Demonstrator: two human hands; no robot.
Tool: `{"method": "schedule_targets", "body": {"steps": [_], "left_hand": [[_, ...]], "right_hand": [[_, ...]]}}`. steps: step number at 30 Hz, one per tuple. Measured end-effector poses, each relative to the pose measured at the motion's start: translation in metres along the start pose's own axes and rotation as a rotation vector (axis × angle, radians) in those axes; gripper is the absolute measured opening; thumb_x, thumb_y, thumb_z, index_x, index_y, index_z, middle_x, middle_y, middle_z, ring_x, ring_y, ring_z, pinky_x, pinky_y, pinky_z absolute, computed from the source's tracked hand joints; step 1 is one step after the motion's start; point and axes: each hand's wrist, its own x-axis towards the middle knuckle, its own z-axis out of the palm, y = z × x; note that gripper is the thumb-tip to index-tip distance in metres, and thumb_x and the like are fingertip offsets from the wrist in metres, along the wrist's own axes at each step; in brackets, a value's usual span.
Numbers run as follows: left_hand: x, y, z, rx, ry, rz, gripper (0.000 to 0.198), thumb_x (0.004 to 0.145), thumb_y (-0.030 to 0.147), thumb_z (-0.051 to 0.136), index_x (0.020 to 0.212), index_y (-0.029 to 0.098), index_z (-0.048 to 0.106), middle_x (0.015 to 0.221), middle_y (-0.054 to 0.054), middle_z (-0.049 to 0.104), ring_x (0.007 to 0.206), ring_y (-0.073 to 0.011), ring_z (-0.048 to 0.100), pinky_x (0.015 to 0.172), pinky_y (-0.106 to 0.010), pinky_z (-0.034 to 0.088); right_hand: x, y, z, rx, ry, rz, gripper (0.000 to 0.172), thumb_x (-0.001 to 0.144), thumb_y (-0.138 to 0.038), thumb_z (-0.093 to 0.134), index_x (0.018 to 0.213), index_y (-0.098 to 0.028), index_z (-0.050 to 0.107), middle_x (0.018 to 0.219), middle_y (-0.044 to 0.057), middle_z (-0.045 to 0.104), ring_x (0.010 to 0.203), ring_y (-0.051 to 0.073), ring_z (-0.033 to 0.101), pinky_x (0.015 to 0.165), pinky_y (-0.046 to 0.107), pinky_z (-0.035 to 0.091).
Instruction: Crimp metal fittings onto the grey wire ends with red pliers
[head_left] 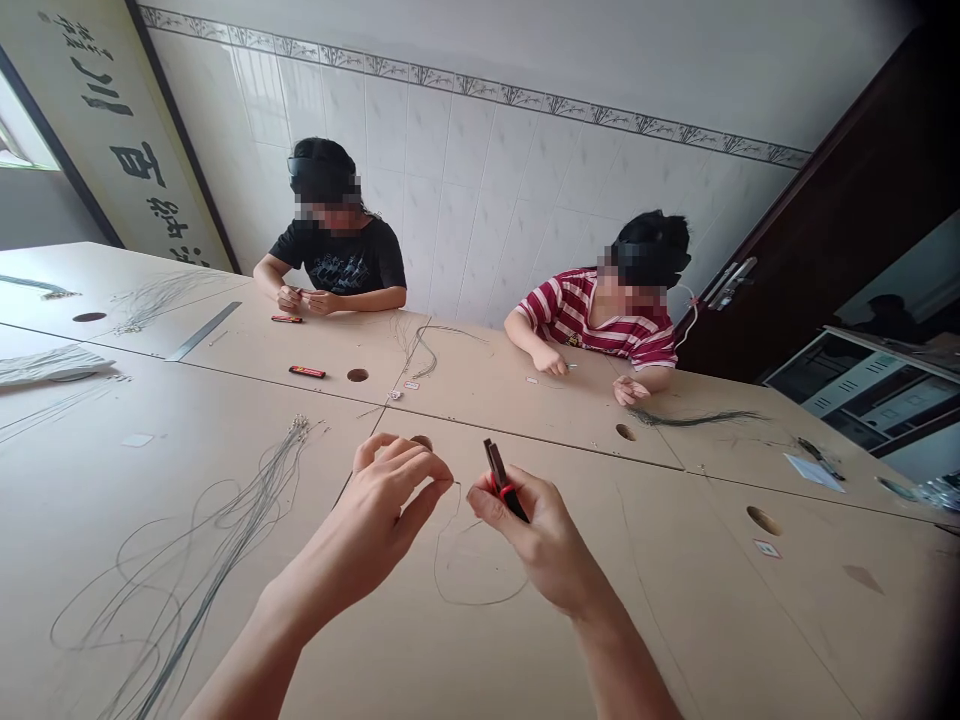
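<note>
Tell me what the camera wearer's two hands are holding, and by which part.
The right hand holds pliers by the handles; the left hand seems to pinch a thin wire near one end.

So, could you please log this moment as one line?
left hand: pinches thin cord near its end | right hand: holds red-and-black pliers | cord bundle: on table at left

Soft daylight comes from the window [19, 130] at left, while the right-hand corners fall dark
</note>
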Motion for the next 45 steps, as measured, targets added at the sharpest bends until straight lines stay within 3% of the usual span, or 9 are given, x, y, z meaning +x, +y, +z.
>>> {"method": "schedule_targets", "body": {"steps": [9,15,45], "left_hand": [[-0.003,0.0,-0.01,0.052,0.002,0.079,0.016,0.099,0.019,0.04,0.093,0.022,0.054,0.09,0.001,0.064,0.082,-0.0142,0.056,0.102,-0.042,0.028],[-0.004,0.004,-0.011,0.05,-0.042,0.082,0.02,0.099,0.02,0.039,0.091,0.022,0.056,0.088,0.0,0.064,0.084,-0.0148,0.056,0.101,-0.041,0.027],[-0.005,0.011,-0.009,0.088,-0.112,0.158,0.022,0.1,0.019,0.038,0.091,0.022,0.057,0.085,0.001,0.066,0.08,-0.0142,0.054,0.104,-0.04,0.026]], "right_hand": [[0.006,-0.015,-0.003,0.172,-0.152,0.21,0.028,0.078,-0.043,0.069,0.075,-0.016,0.061,0.069,0.0,0.051,0.069,0.013,0.045,0.065,0.028,0.033],[0.006,-0.017,-0.002,0.169,-0.159,0.219,0.026,0.077,-0.039,0.069,0.072,-0.016,0.06,0.064,-0.001,0.049,0.062,0.01,0.04,0.06,0.027,0.03],[0.004,-0.014,-0.013,0.098,-0.179,0.275,0.024,0.074,-0.037,0.071,0.073,-0.015,0.061,0.064,-0.002,0.052,0.059,0.009,0.044,0.059,0.026,0.033]]}}
